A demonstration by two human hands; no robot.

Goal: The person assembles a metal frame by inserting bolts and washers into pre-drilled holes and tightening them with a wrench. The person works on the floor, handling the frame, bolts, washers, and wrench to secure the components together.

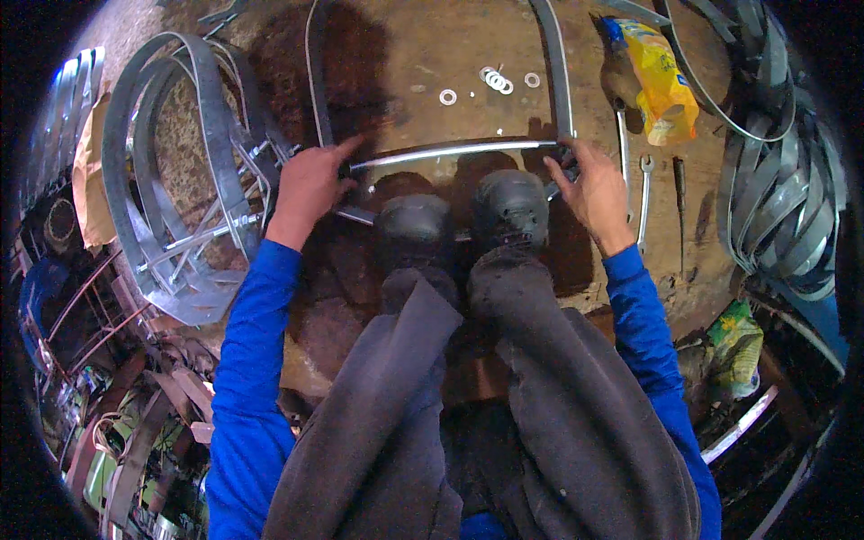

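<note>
A bent grey metal band [561,72] lies in front of me as a loop, its two sides running down toward my hands. A straight shiny metal rod [441,155] spans between the sides, just beyond my two dark shoes. My left hand [310,189] is at the rod's left end, thumb and fingers curled about the corner and index finger pointing inward. At the right end, my right hand [589,187] has thumb and fingers bent around the corner where rod and band meet. Both hands partly hide the rod's ends.
Several washers [495,81] lie inside the loop. To the right are a yellow bag [661,85], a wrench [645,202], a dark screwdriver-like tool [679,211] and a pile of metal bands [792,198]. Finished-looking band loops [202,99] with rods stand at left.
</note>
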